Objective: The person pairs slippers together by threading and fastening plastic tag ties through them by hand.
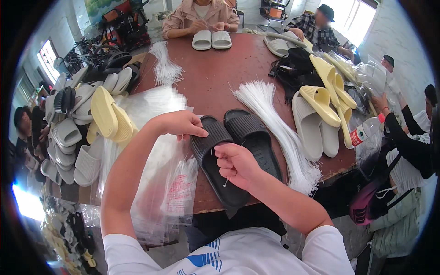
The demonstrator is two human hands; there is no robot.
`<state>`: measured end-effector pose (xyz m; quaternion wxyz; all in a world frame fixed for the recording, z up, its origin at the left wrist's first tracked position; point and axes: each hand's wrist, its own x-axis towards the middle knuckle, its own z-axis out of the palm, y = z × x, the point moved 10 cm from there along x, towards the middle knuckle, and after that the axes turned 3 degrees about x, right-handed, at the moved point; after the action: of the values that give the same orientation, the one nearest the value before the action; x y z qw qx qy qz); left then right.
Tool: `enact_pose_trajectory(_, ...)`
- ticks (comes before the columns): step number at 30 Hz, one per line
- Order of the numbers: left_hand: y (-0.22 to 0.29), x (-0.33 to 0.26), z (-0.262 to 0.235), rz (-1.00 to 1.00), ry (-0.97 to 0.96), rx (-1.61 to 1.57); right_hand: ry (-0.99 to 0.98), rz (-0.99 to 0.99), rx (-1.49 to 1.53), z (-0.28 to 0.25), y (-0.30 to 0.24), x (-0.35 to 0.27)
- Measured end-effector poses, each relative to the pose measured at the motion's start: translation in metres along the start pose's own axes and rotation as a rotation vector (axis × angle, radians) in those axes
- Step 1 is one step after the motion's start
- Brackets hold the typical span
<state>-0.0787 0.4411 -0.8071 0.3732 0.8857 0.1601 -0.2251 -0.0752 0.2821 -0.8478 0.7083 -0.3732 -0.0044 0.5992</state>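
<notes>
A pair of black slippers with ribbed straps lies in front of me at the table's near edge: the left black slipper [219, 181] and the right black slipper [261, 151]. My left hand [181, 123] reaches over from the left, its fingers closed at the strap of the left slipper. Just over that slipper's opening, my right hand [236, 166] is curled in a pinch. A thin white plastic tie [225, 184] pokes out below its fingers, and a short white end shows near the strap. Most of the tie is hidden by the hand.
Clear plastic bags [151, 183] lie left of the slippers; a bundle of white ties [279, 133] lies right. Piled grey slippers [66, 133] and yellow slippers [110, 117] flank the left side. At right are more slippers and a bottle [366, 130]. Several people sit around the table [211, 68].
</notes>
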Motion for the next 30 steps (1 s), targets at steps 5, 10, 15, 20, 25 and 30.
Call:
enact_pose_trajectory(5, 0.006, 0.002, -0.001, -0.018, 0.018, -0.011, 0.024, 0.027, -0.115, 0.0, -0.005, -0.007)
enact_pose_trajectory(10, 0.06, -0.038, -0.02, 0.412, 0.72, 0.33, 0.013, 0.141, -0.191, -0.012, -0.006, -0.015)
enact_pose_trajectory(15, 0.125, -0.081, 0.03, 0.915, 0.685, 0.42, -0.02, 0.149, -0.181, -0.026, -0.023, -0.017)
enact_pose_trajectory(20, 0.134, -0.075, 0.055, 1.059, 0.728, 0.552, -0.023, 0.151, -0.18, -0.041, -0.031, -0.02)
enact_pose_trajectory(25, 0.138, -0.062, 0.061, 1.048, 0.705, 0.579, -0.009, 0.168, -0.13, -0.049, -0.036, -0.027)
enact_pose_trajectory(30, 0.142, -0.047, 0.064, 0.971, 0.701, 0.656, 0.026, 0.16, -0.085, -0.054, -0.047, -0.036)
